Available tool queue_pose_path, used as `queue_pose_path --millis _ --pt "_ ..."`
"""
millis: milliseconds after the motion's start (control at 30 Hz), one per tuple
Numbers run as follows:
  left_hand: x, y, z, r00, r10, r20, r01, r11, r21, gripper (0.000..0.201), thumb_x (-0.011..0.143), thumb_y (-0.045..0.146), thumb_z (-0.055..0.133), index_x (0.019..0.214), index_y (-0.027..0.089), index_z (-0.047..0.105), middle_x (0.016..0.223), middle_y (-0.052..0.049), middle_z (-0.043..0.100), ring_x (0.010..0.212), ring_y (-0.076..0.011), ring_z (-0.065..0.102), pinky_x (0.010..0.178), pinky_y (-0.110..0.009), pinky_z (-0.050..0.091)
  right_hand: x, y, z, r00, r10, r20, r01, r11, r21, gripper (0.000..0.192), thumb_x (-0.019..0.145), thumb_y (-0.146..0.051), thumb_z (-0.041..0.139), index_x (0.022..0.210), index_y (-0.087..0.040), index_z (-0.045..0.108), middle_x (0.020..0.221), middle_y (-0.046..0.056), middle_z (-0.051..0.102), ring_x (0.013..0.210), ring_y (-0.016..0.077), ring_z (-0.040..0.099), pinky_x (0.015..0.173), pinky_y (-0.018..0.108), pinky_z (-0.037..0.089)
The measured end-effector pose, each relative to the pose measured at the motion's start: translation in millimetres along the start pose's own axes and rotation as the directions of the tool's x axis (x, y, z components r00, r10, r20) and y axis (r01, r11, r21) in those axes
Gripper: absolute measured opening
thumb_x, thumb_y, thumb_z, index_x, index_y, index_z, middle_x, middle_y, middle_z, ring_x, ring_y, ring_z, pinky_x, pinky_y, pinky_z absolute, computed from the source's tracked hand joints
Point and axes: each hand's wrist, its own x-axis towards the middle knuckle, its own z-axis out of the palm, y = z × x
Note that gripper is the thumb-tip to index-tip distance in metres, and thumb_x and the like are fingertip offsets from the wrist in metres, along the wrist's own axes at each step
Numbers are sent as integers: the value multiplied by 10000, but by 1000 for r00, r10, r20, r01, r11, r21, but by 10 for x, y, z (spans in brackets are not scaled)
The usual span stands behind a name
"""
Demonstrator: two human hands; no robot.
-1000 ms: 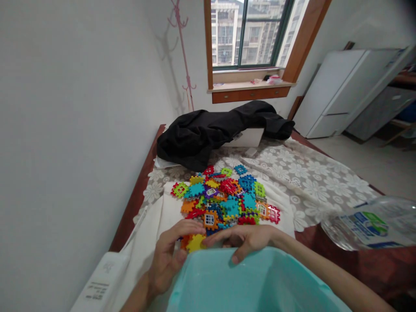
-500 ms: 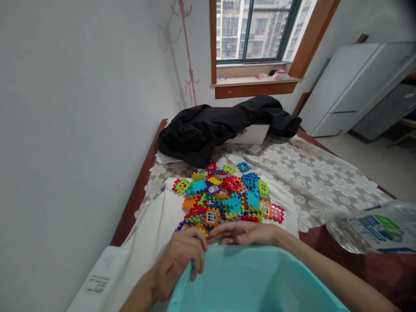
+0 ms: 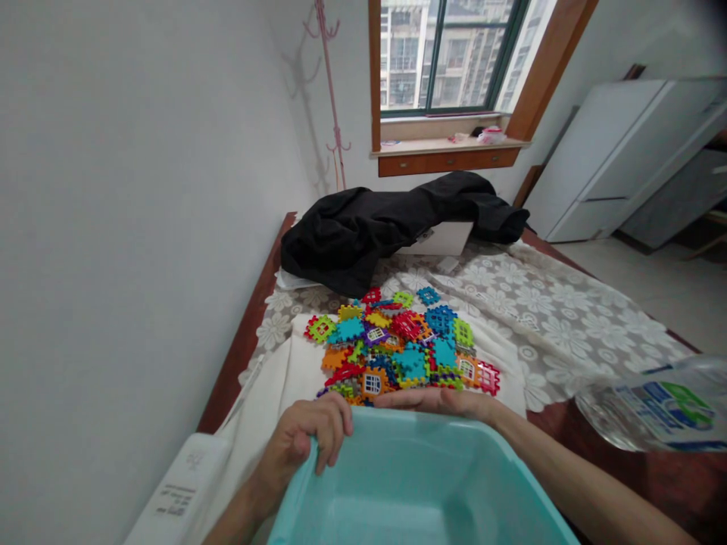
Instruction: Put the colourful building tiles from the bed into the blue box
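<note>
A turquoise plastic basin point(image 3: 420, 469) fills the bottom of the head view, and its inside looks bare where it shows. Wrapped over its left far corner, the fingers of my left hand point(image 3: 315, 435) grip the rim. My right hand point(image 3: 437, 401) lies behind the far rim with fingers stretched out; the rim hides its lower part. Just beyond my hands, a heap of colourful interlocking plastic building blocks point(image 3: 412, 362), some with window grids, rests on a white cloth point(image 3: 289, 371).
A clear plastic bottle point(image 3: 659, 405) lies at the right. Black fabric point(image 3: 391, 219) covers a white box point(image 3: 443, 238) at the back of the table with its floral tablecloth point(image 3: 591, 318). A white device point(image 3: 176, 492) is at the lower left, near the wall.
The basin has come up and forward in view, toward the blocks, with my left hand on its rim. My right hand is now more hidden behind the far rim.
</note>
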Motion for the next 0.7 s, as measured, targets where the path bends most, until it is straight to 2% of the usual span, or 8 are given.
queue_pose_path --millis 133,233,300,367,400,467,567,700 --pt "-77 -5 -23 995 26 -101 -23 999 37 648 953 694 520 492 257 650 467 -60 607 555 -233 570 724 -434 504 -163 -241 10 996 -86 -30 80 983 -166 917 774 -820 668 1432 -185 615 1455 174 623 1416 326 521 1157 433 395" --pt "-134 16 -28 987 65 -149 -51 994 93 584 943 610 603 481 253 612 475 -54 595 615 -246 595 732 -435 500 -335 -520 -6 978 -191 -87 126 865 -485 700 919 -702 629 1440 -235 612 1392 145 661 1241 276 642 1035 405 489" --pt "-152 44 -13 983 86 -164 -68 991 115 516 921 561 655 516 246 599 546 -62 624 725 -269 629 770 -440 504 -462 -672 -48 914 -364 -178 103 634 -767 486 1017 -539 589 1409 -255 629 1263 116 714 1074 229 687 936 368 518" --pt "-153 83 22 985 68 -159 -53 994 98 424 893 510 695 584 239 593 672 -74 659 852 -292 644 827 -449 511 -576 -756 -121 820 -543 -182 -2 316 -949 350 1046 -426 575 1329 -242 669 1097 94 739 941 207 678 857 343 508" --pt "-151 104 47 988 50 -147 -38 996 82 382 884 488 704 619 237 592 739 -81 671 918 -306 645 863 -460 513 -621 -773 -165 790 -593 -155 -68 167 -984 306 1046 -400 578 1275 -230 687 1039 90 734 907 207 665 832 340 497" --pt "-151 135 99 991 -6 -131 13 998 57 273 877 459 709 736 238 633 907 -102 703 1089 -345 632 973 -501 498 -682 -770 -251 782 -613 -113 -187 -57 -981 247 1045 -383 575 1172 -213 700 979 88 717 872 216 646 798 345 477" --pt "-176 130 152 990 -106 -94 107 994 2 286 858 480 725 1011 238 712 1256 -137 694 1339 -412 536 1115 -570 413 -698 -736 -318 792 -594 -142 -344 -243 -907 202 1053 -358 542 1064 -208 676 923 78 692 849 231 629 774 359 456" --pt "-252 40 132 974 -213 -76 207 975 -78 369 890 498 683 1158 245 710 1438 -137 649 1346 -418 564 1116 -544 412 -652 -718 -267 796 -569 -206 -432 -296 -852 195 1043 -388 551 1031 -212 635 908 66 676 843 242 630 759 360 455"
